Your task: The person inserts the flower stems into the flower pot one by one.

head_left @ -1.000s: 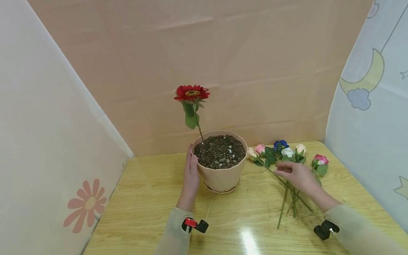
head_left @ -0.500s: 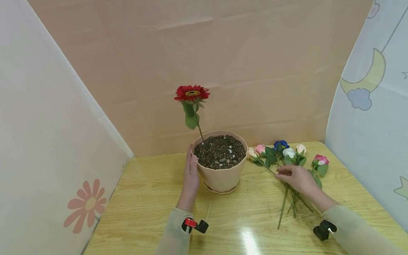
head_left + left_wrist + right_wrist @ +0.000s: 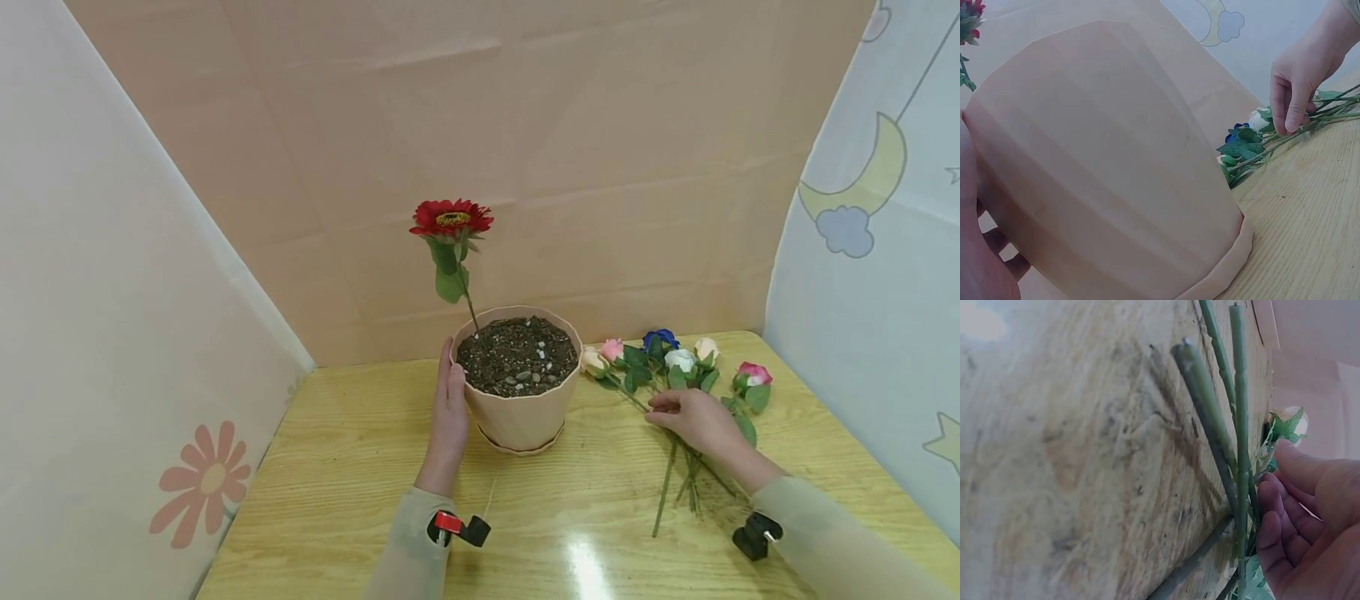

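Note:
In the head view, my left hand (image 3: 450, 417) rests against the left side of a beige flowerpot (image 3: 523, 421) filled with dark soil, its fingers extended upward. A red gerbera-like flower (image 3: 452, 218) stands in the soil at the back left. My right hand (image 3: 697, 421) is at the stem of a cream rose (image 3: 594, 361), its fingertips bent close together. In the right wrist view the curled fingers lie beside several green stems (image 3: 1241, 425); whether they pinch one is unclear. A white rose (image 3: 680, 360), a blue rose (image 3: 660, 340) and other roses lie around that hand.
The pot stands on a saucer (image 3: 525, 451) on a wooden table (image 3: 360, 483). Beyond the far table edge hangs a beige cloth (image 3: 360, 167), with pale printed cloths on both sides. A pink-and-white rose (image 3: 753, 375) lies near the table's right edge.
My right hand has lowered slightly onto the cream rose's stem, its fingertips closing together. The white rose has shifted a little. My left hand and the pot have stayed in place.

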A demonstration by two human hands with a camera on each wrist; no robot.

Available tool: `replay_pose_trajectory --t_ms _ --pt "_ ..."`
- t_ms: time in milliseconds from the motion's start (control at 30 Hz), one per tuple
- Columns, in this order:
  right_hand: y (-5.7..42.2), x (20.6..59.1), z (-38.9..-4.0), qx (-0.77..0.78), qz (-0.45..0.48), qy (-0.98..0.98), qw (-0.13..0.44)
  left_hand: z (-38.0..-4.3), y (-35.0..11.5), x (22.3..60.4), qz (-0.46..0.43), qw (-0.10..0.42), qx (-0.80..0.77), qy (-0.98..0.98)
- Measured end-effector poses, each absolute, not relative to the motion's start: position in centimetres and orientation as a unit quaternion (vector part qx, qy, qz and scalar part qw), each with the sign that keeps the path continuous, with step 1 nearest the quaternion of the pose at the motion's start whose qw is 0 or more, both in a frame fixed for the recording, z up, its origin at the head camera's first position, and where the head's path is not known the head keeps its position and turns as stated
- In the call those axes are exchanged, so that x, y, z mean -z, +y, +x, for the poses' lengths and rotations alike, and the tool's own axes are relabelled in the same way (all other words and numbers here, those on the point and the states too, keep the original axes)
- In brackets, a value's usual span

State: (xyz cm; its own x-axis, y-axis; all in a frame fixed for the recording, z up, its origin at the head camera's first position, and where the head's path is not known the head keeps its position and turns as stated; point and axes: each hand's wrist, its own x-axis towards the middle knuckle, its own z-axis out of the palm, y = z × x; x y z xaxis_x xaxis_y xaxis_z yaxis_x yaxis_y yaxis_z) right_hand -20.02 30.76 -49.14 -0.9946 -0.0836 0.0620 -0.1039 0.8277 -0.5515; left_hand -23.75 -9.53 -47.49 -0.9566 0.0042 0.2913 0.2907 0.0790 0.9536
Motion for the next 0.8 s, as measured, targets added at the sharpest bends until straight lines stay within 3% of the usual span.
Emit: replay_pose_trajectory --t_ms 800 --pt "30.48 49.82 -20.89 -0.251 0.035 -0.967 0.039 -23.70 -9.50 47.30 -0.094 0.108 0.665 -0.733"
